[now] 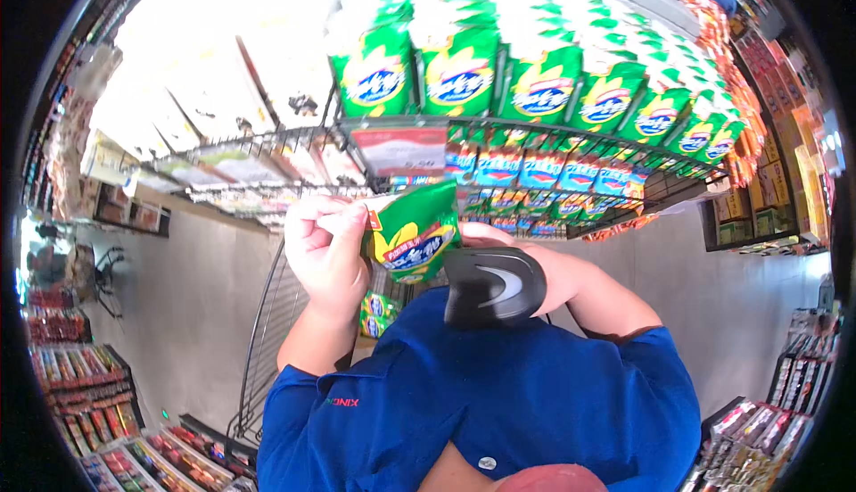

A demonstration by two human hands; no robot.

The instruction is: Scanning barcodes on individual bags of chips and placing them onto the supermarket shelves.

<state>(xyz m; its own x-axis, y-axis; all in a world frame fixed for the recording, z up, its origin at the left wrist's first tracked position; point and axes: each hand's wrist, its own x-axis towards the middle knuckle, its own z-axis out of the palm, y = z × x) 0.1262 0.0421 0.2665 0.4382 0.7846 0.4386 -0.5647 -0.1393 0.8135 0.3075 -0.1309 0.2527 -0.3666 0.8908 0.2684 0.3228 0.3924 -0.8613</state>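
A green and yellow snack bag with printed writing is held up in front of my chest, tilted. My left hand pinches its upper left corner between thumb and fingers. My right hand is at the bag's right edge, mostly hidden. In front of that wrist is a black plastic device with a grey curved mark, perhaps a handheld scanner. Whether my right hand grips the bag or the device cannot be seen. Below the held bag, more green bags lie at the side of a wire cart.
A black wire shelf ahead carries rows of green bags, with blue and red bags below. A price sign hangs on its edge. Pale packages stand left, overexposed. Packaged goods stand behind left; stacked boxes are at right.
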